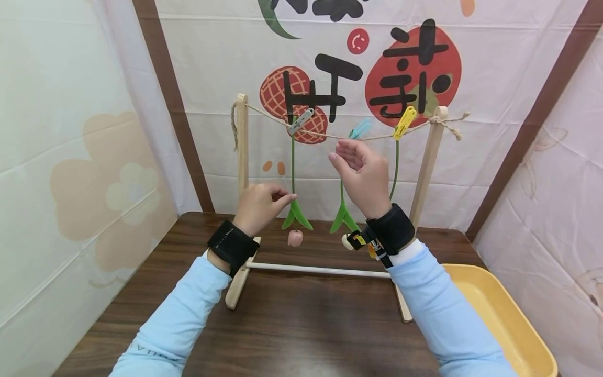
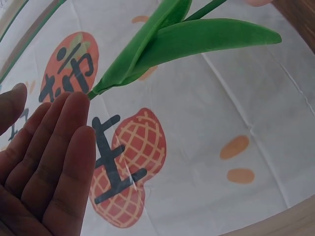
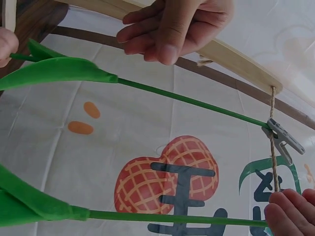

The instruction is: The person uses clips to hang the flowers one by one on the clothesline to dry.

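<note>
My left hand (image 1: 258, 206) pinched the grey-pegged stem (image 1: 292, 173) by its leaves; my right hand (image 1: 361, 175) hung half-curled, empty, under the blue peg (image 1: 360, 129).

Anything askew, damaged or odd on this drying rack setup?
The flowers hang upside down from pegs on the sagging twine, blooms near the table; the rack's right post leans. Nothing looks damaged or spilled.
</note>
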Demonstrator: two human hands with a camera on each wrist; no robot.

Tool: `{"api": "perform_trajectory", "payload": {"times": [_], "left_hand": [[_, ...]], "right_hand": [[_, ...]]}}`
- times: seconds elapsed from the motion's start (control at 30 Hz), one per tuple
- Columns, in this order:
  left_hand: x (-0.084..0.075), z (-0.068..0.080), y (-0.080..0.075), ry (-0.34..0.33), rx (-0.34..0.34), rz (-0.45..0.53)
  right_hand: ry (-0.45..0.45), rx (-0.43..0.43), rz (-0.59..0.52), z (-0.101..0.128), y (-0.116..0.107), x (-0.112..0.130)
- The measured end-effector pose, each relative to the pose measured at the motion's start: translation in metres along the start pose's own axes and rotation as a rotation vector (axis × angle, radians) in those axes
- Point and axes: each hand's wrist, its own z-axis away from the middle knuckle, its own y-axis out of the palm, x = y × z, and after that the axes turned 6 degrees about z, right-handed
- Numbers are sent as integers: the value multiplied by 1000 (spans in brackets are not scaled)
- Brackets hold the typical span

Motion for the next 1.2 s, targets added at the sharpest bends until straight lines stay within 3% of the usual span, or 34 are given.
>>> {"api": "perform_trajectory", "payload": {"times": [0.77,1.2], "left_hand": [[-5,22,11,23,59,44],[-4,42,22,15,146,124]], "right_hand": [[62,130,49,53,-13,-24],[133,184,29,85,-20,-34]]}}
